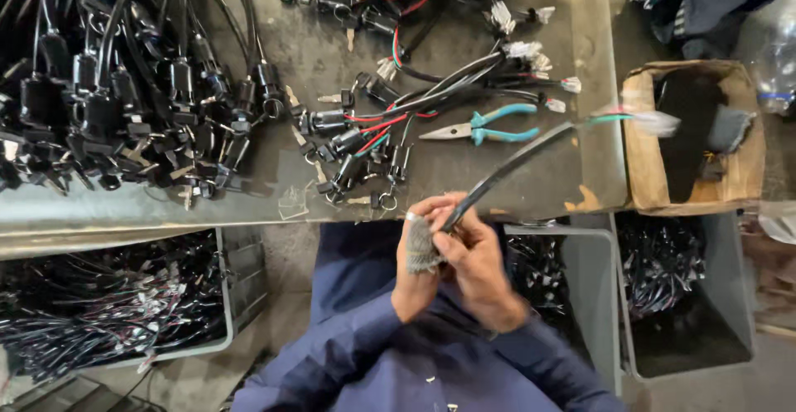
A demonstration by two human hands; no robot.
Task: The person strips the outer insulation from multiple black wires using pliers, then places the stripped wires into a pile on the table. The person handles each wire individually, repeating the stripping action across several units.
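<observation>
Black sleeved cable (514, 163), white connector blurred, pinched by both hands (452, 254).

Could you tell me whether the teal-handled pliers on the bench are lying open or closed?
Open: the pliers lie flat on the bench with their two handles spread apart. No hand touches them.

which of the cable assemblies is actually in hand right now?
The black sleeved cable running up-right from both hands over the bench edge; its white connector end is blurred. All others lie on the bench.
</observation>
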